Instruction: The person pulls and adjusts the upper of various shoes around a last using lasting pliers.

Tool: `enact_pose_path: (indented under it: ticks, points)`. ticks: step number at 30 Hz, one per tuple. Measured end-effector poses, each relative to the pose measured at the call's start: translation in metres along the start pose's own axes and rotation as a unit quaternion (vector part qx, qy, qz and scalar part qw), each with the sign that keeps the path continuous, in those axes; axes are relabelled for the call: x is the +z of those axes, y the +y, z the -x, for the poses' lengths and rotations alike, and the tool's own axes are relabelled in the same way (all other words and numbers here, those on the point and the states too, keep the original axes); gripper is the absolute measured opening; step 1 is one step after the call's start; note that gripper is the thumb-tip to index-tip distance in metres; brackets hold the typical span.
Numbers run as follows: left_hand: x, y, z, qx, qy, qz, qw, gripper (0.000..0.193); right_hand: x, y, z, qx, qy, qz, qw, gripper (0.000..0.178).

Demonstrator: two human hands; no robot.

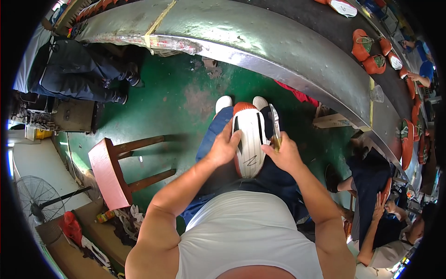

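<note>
An orange shoe (250, 139) lies bottom up on my lap, toe pointing away from me. Its white underside bears a handwritten dark mark and has dark slots along the edges. My left hand (224, 148) grips the left side of the shoe, thumb on the underside. In my right hand (284, 153) is a hand tool (275, 120) with a long silver metal end and a yellowish handle; its exact kind is unclear. The tool stands beside the shoe's right edge, and my right thumb reaches toward the white underside.
Ahead runs a long metal-edged conveyor bench (260, 35) carrying several orange shoes (362, 45). To my left are a wooden stool (109, 174), a fan (39, 200) and a box (88, 223). A co-worker (376, 223) sits at right; another person's legs (83, 72) show at far left.
</note>
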State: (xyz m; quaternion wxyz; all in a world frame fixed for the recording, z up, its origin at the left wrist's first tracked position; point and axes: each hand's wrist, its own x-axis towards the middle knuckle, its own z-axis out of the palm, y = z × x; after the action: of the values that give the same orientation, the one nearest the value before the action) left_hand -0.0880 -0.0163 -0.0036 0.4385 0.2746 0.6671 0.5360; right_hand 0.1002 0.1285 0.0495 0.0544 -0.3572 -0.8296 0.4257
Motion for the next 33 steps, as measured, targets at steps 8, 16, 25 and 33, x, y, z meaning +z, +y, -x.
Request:
enact_pose_path:
  ticks: [8,16,25,33]
  points:
    - [0.030,0.004,0.018,-0.015,-0.054,-0.021,0.998,0.088,0.029,0.056,0.024,0.049,-0.023,-0.124,0.991,0.036]
    - [0.031,0.026,-0.005,-0.147,-0.257,0.120,0.947,0.101,0.007,0.062,0.035,0.121,-0.038,-0.077,0.989,0.030]
    - [0.059,-0.010,0.009,-0.158,-0.107,0.081,0.978,0.085,-0.002,0.071,0.033,0.167,-0.075,-0.106,0.977,0.027]
    - [0.036,-0.025,0.042,-0.159,-0.171,0.056,0.971,0.105,-0.055,0.038,0.082,-0.031,-0.187,0.090,0.978,0.037]
